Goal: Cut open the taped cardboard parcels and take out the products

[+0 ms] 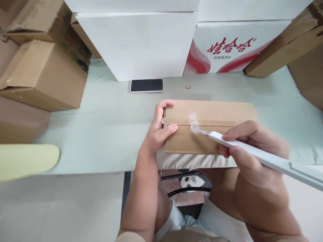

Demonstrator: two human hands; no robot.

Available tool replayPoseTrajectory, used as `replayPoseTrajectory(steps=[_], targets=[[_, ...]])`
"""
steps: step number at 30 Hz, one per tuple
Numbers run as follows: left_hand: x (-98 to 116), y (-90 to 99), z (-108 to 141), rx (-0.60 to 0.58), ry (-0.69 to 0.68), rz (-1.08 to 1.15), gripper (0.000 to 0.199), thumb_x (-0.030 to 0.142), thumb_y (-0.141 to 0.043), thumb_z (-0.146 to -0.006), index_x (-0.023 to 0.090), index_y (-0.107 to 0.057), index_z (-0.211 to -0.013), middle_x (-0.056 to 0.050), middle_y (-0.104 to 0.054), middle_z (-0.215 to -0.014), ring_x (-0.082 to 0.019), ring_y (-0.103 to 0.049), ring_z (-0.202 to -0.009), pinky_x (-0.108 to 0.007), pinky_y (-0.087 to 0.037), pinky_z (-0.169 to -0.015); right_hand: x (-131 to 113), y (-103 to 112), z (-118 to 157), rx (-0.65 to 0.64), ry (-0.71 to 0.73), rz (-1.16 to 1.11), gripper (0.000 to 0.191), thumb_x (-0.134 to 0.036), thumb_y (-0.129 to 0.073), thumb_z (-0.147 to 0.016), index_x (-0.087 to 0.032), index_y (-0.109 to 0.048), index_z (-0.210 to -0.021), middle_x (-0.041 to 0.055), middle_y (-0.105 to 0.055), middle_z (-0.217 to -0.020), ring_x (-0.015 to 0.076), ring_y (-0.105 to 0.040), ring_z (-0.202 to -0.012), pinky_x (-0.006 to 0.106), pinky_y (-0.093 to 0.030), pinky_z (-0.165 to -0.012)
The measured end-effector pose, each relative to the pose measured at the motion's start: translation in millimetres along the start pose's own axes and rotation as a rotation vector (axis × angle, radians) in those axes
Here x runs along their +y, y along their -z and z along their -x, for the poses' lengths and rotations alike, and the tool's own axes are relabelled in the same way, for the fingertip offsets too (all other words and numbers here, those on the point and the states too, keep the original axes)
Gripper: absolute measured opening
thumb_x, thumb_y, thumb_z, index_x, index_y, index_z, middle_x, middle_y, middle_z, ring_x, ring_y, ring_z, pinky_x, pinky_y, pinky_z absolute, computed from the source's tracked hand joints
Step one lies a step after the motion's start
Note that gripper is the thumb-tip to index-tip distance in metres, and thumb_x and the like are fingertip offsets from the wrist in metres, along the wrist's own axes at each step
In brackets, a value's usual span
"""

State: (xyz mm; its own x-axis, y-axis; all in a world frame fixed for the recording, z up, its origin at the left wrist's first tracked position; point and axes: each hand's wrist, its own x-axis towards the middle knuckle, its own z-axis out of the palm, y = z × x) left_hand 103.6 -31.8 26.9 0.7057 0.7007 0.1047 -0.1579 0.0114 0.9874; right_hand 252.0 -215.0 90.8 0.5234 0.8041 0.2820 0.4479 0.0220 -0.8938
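A closed brown cardboard box [202, 144] lies near the front edge of the cloth-covered table. My left hand [161, 129] grips its left end, the thumb on top and a finger over the far corner. In my right hand [254, 148] is a white utility knife [262, 154] with its blade out. The blade tip meets the top of the box beside the lengthwise seam, at a pale patch of tape [193, 119]. My right hand hides part of the box's right end.
A phone [146, 85] and a small brown scrap [188, 87] lie beyond the box. White cartons [141, 43] stand along the back. Brown cartons stand at the left [45, 74] and right [285, 50]. A pale yellow rounded object [27, 159] juts in from the left.
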Motion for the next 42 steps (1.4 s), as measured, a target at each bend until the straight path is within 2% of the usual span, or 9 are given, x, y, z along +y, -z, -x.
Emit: replayPoseTrajectory(steps=[6, 12, 15, 23, 27, 31, 36, 42], targets=[[-5.6, 0.4, -2.7, -0.002, 0.006, 0.027, 0.06, 0.051, -0.076, -0.076, 0.033, -0.053, -0.129, -0.008, -0.057, -0.135, -0.028, -0.064, -0.118, -0.042, -0.057, -0.101, -9.7, -5.0, -5.0, -0.065, 0.006, 0.129, 0.005, -0.03, -0.071, -0.089, -0.026, -0.069, -0.089, -0.0021, -0.067, -0.065, 0.0148, -0.062, -0.054, 0.027, -0.037, -0.045], [-16.6, 3.8, -5.5, 0.025, -0.115, -0.125, 0.055, 0.05, -0.07, -0.081, 0.034, -0.054, -0.131, -0.007, -0.064, -0.125, -0.026, -0.068, -0.108, -0.04, -0.06, -0.092, -19.2, -9.1, -6.6, -0.069, -0.002, 0.18, 0.002, -0.023, -0.067, -0.088, -0.025, -0.066, -0.087, -0.0046, -0.063, -0.061, 0.0107, -0.053, -0.049, 0.025, -0.038, -0.046], [-18.8, 4.9, -6.0, 0.031, -0.126, -0.158, 0.055, 0.053, -0.069, -0.081, 0.034, -0.054, -0.131, -0.007, -0.065, -0.123, -0.027, -0.069, -0.108, -0.04, -0.06, -0.091, -18.2, -8.3, -6.1, -0.044, -0.003, 0.163, 0.005, -0.022, -0.066, -0.089, -0.025, -0.068, -0.086, -0.0036, -0.064, -0.064, 0.0119, -0.056, -0.052, 0.026, -0.036, -0.045], [-7.8, 1.6, -3.8, -0.009, -0.016, -0.01, 0.062, 0.057, -0.076, -0.077, 0.034, -0.053, -0.129, -0.008, -0.059, -0.133, -0.028, -0.064, -0.117, -0.043, -0.057, -0.101, -7.9, -5.3, -2.7, 0.035, -0.016, 0.127, 0.004, -0.027, -0.069, -0.087, -0.031, -0.07, -0.086, -0.0023, -0.063, -0.064, 0.0177, -0.058, -0.054, 0.031, -0.038, -0.044], [-2.8, -0.2, -2.8, 0.0, 0.027, 0.005, 0.064, 0.059, -0.078, -0.076, 0.033, -0.052, -0.128, -0.008, -0.055, -0.134, -0.028, -0.061, -0.12, -0.043, -0.055, -0.104, -10.5, -6.8, -2.0, 0.037, -0.031, 0.116, 0.005, -0.024, -0.067, -0.088, -0.028, -0.068, -0.085, -0.0026, -0.064, -0.063, 0.0169, -0.059, -0.054, 0.031, -0.038, -0.045], [-6.0, 1.5, -3.5, -0.016, 0.003, 0.023, 0.062, 0.055, -0.078, -0.076, 0.034, -0.052, -0.129, -0.007, -0.054, -0.133, -0.027, -0.06, -0.119, -0.042, -0.054, -0.105, -8.9, -7.4, -2.4, 0.046, -0.038, 0.068, 0.005, -0.025, -0.067, -0.089, -0.025, -0.067, -0.084, -0.0026, -0.065, -0.064, 0.0146, -0.06, -0.055, 0.029, -0.037, -0.046], [-12.5, 4.5, -3.8, -0.059, -0.07, 0.031, 0.059, 0.05, -0.075, -0.081, 0.034, -0.05, -0.133, -0.005, -0.052, -0.136, -0.026, -0.058, -0.12, -0.042, -0.052, -0.107, -0.2, -3.1, -4.2, 0.048, -0.008, -0.023, 0.014, -0.035, -0.068, -0.09, -0.024, -0.067, -0.081, -0.0022, -0.059, -0.058, 0.0124, -0.05, -0.047, 0.028, -0.032, -0.042], [-17.6, 5.9, -5.6, -0.082, -0.115, 0.061, 0.059, 0.05, -0.076, -0.083, 0.035, -0.051, -0.134, -0.004, -0.052, -0.134, -0.025, -0.058, -0.119, -0.039, -0.052, -0.105, -2.2, -1.6, -5.9, -0.021, -0.084, 0.025, 0.012, -0.034, -0.072, -0.088, -0.023, -0.067, -0.084, -0.0013, -0.062, -0.063, 0.0136, -0.055, -0.054, 0.027, -0.039, -0.048]])
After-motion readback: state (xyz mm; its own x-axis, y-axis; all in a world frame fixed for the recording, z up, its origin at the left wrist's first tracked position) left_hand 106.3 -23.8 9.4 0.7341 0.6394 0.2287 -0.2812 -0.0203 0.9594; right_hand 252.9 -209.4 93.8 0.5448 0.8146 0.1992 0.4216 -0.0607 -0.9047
